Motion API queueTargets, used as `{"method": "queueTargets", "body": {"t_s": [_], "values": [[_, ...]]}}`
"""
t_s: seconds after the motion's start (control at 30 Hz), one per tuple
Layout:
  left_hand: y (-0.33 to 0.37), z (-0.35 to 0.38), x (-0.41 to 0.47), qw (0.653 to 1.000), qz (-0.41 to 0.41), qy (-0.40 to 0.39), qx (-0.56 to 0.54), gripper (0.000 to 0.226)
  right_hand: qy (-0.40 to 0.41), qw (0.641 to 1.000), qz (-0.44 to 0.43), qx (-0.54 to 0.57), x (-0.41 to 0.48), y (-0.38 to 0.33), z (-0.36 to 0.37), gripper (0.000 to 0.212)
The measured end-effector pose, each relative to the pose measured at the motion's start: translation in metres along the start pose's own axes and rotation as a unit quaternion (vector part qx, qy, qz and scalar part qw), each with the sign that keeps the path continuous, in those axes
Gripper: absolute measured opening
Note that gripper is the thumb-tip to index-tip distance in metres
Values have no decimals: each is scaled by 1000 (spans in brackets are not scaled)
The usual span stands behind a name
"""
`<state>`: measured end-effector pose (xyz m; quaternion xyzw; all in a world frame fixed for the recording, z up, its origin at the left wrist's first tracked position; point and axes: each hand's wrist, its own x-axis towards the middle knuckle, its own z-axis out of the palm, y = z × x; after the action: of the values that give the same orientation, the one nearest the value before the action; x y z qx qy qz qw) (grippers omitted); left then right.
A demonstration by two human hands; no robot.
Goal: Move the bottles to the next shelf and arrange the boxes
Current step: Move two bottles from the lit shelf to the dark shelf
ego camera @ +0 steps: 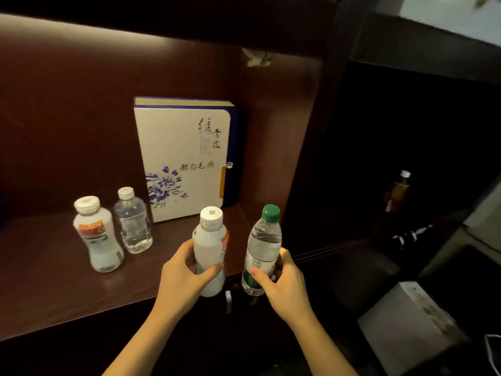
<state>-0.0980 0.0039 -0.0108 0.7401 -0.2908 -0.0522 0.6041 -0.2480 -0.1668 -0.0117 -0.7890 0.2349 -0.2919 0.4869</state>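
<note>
Gripping milky bottle (210, 240) in left hand (181, 278), green-capped bottle (263, 245) in right hand (284, 286).

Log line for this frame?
left hand grips white-capped drink bottle | right hand grips green-capped water bottle | shelf: second drink bottle, clear bottle, floral box

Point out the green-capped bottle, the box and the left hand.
green-capped bottle (263, 240): head view, clear body.
box (184, 147): head view, white front.
left hand (180, 278): head view, back of hand.
</note>
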Motion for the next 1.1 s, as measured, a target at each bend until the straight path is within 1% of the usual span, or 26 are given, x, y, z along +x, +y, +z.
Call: {"method": "queueTargets", "body": {"t_s": [0.13,0.4,0.7,0.8,0.97,1.1], "values": [[11,40,-9,999,13,-37,-13,67,41,999,18,-23,-18,12,-47,53],[43,151,-19,995,36,-81,-40,62,126,991,51,-15,-31,56,-159,54],[95,287,-5,993,42,-103,-34,72,185,982,39,-3,-13,106,-288,55],[106,325,6,993,51,-106,-17,75,190,981,45,11,1,122,-318,58],[115,375,32,992,51,-116,-16,73,198,979,49,16,31,142,-351,65],[111,408,62,990,57,-125,-16,75,206,977,57,11,61,158,-363,62]]}}
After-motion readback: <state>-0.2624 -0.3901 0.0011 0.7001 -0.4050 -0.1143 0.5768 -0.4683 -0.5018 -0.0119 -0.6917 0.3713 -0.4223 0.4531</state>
